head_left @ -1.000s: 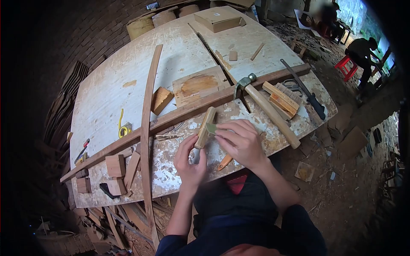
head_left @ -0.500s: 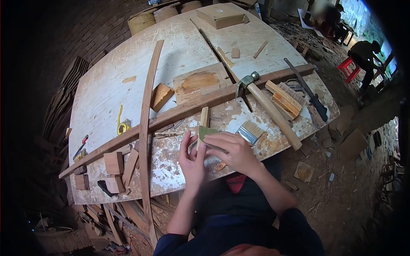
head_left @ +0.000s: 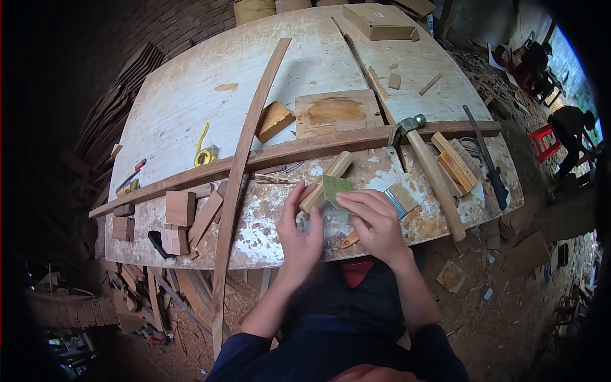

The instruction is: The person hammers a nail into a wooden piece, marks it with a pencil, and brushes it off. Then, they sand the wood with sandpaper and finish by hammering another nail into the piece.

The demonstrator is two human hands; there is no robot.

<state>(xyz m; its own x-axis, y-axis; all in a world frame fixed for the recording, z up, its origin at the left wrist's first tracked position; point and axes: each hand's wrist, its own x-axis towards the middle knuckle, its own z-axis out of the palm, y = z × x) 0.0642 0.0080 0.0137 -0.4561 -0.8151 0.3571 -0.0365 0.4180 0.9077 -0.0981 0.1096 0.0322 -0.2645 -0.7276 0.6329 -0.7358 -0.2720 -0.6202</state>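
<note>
My left hand grips the near end of a short wooden block, which tilts away toward the upper right. A green piece of sandpaper is pinched in the fingers of my right hand and overlaps the block's right side. Whether the sheet presses on the wood is hard to make out. Just beyond my right hand lies a flat paintbrush, its orange handle partly behind my fingers. To the right rests a claw hammer with a wooden handle, its head on a long wooden bar.
A wooden strip crosses the bar and overhangs the table's near edge. Wood blocks and a yellow tape measure are at left. Wood offcuts and a long black-handled tool lie right. Two people sit in the background.
My view has shifted, so the table appears farther right. The block in my left hand now tilts more and shows more of its length. My right hand has swung to its right side with the sandpaper.
</note>
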